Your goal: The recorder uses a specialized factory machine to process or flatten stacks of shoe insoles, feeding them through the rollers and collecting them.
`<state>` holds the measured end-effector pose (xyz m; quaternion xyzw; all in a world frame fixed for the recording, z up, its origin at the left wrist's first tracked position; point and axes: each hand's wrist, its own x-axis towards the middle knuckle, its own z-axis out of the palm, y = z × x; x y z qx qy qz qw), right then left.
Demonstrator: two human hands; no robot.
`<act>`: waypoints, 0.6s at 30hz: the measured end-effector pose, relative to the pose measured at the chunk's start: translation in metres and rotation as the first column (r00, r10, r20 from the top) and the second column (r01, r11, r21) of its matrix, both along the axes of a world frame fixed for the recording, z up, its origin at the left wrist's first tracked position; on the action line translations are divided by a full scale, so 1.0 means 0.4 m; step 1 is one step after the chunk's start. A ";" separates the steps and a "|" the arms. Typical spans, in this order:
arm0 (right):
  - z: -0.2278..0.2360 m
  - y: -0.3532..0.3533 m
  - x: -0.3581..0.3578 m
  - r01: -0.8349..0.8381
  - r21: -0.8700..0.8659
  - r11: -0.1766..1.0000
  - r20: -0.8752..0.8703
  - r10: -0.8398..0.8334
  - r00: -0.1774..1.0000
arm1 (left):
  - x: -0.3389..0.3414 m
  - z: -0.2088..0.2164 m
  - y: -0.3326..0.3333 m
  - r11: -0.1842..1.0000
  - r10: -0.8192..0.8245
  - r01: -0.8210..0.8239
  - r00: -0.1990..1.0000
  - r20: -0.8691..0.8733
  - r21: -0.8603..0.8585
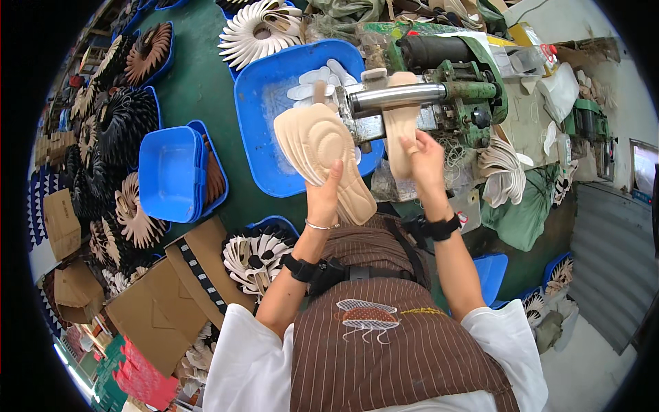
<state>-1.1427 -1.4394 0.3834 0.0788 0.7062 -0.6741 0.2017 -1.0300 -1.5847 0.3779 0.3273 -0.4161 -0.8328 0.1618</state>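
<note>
Beige insole stack (322, 154) half hiding left hand (322, 199), fingers perhaps behind

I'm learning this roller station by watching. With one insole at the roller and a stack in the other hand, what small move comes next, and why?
Probably ease the single beige insole further under the metal roller with the right hand. It hangs from the roller with its lower end at the fingertips. The left hand has a grip on the fanned stack of insoles, held beside the machine, over the large blue tray.
</note>
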 end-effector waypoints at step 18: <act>0.025 -0.092 0.161 -0.226 -0.071 0.972 -0.012 0.226 0.974 | 0.003 -0.005 0.009 0.977 -0.120 0.137 0.987 0.107 -0.162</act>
